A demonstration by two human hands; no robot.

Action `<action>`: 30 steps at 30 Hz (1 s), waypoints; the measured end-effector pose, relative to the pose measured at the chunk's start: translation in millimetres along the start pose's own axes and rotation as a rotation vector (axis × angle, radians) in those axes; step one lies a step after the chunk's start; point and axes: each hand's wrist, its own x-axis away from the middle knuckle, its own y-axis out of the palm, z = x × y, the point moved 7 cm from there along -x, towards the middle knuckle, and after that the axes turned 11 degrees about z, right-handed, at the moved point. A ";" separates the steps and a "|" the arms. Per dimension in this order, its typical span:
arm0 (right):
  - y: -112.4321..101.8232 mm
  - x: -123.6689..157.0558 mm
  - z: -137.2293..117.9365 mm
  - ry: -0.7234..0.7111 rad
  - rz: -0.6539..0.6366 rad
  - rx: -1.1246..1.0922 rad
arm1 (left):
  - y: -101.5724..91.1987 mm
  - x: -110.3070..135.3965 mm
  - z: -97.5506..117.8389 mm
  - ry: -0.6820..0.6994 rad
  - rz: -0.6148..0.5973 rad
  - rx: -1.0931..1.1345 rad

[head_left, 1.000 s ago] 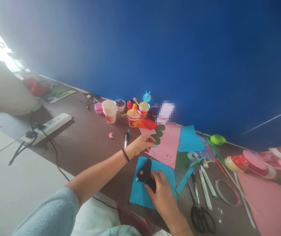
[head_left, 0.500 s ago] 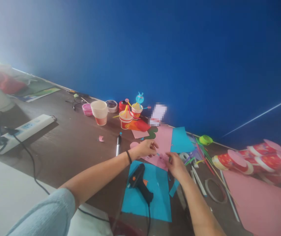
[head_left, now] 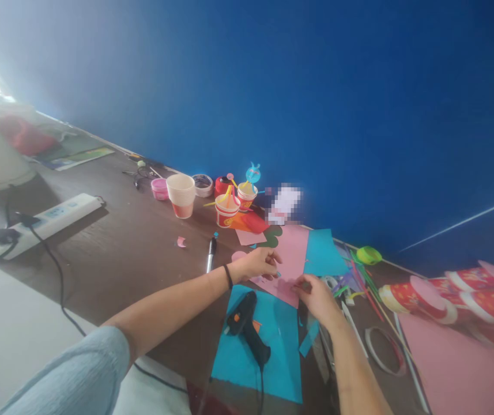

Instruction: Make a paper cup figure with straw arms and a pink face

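Note:
My left hand [head_left: 259, 263], with a black band at the wrist, reaches over the pink paper [head_left: 292, 245]. Its fingers are curled, and a small blue scrap [head_left: 278, 274] shows at their tips. Close to its right, my right hand [head_left: 317, 297] is low over the same sheet. Thumb and fingers there are pressed together; what is between them, if anything, is too small to make out. Below both hands, a black hot glue gun [head_left: 249, 328] lies on a blue sheet [head_left: 279, 377], its cord running toward me.
Behind stand stacked paper cups [head_left: 181, 196] and two decorated cups [head_left: 227, 211]. A marker [head_left: 211, 255] lies left of my hands. At right are a tape ring [head_left: 385, 351], a green tape roll [head_left: 368, 255] and red cups [head_left: 415, 300]. A power strip [head_left: 52, 222] lies far left.
My hands have drawn slightly apart, and the left fingers have loosened a little. The whole view has shifted slightly. The glue gun stays on the blue sheet.

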 end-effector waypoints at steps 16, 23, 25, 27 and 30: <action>3.0 26.7 -43.9 0.079 -0.159 -0.378 | 14.3 13.3 20.9 0.054 -0.174 0.051; 4.3 26.6 -40.0 0.089 -0.142 -0.354 | 17.6 18.2 27.7 0.090 -0.190 -0.009; 5.4 26.6 -39.1 0.091 -0.138 -0.353 | 18.5 19.2 29.4 0.106 -0.193 -0.018; 6.4 26.6 -39.2 0.091 -0.136 -0.356 | 19.0 19.7 30.4 0.123 -0.194 -0.036; 7.0 26.2 -40.1 0.088 -0.130 -0.361 | 19.2 19.2 29.7 0.126 -0.191 -0.041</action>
